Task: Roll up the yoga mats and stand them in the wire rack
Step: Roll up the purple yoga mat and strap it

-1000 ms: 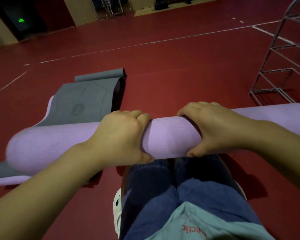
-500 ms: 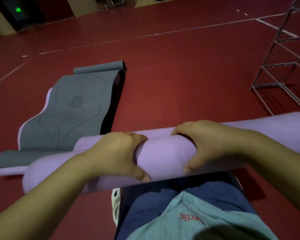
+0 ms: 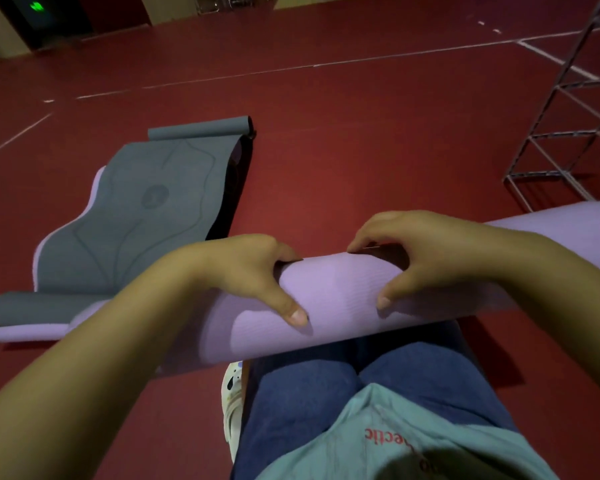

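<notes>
Lying crosswise (left-right): lilac mat roll (image 3: 329,292).

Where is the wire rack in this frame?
In the head view, the wire rack stands on the red floor at the far right edge, beyond the right hand and the rolled purple mat.

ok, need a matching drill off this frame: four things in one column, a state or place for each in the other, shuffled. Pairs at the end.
Things:
1. purple mat
2. grey mat
3. wire rack
4. white shoe

States or places:
A. standing far right, nothing visible in the part shown
B. rolled, gripped by the left hand and right hand
C. on the red floor by the knee
D. mostly flat, both ends curled

Pairs: 1-B, 2-D, 3-A, 4-C
</notes>
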### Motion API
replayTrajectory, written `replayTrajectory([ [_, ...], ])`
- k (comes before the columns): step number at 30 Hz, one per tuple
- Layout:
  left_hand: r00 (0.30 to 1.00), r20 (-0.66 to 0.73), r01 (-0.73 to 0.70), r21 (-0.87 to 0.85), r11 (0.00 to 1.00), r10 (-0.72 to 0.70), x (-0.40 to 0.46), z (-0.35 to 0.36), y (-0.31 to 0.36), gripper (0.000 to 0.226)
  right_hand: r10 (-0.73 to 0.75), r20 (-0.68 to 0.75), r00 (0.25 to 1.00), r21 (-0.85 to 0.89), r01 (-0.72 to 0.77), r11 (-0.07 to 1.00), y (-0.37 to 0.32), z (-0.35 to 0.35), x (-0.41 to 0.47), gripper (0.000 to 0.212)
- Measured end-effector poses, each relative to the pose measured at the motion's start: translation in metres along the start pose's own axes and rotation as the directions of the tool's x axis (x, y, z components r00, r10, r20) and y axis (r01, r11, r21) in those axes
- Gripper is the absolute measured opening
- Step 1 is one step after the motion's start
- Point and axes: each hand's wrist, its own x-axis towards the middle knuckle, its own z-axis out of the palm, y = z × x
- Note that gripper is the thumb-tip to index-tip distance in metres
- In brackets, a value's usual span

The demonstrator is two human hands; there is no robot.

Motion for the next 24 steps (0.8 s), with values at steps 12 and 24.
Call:
replayTrajectory([
  [12,0.999,-0.048,-0.015,-0.036,0.999,0.013,-0.002,-0.007,0.000,0.064,0.055,-0.053,0.997,0.166,-0.045,0.985,0.018,0.006,0.004,0.065],
  [24,0.931,-0.349,0.009,0.312,0.950,0.106,-0.013,0.009,0.019,0.067,0.135,0.052,0.989,0.241,-0.144,0.960,0.028,-0.006,0.024,0.055],
])
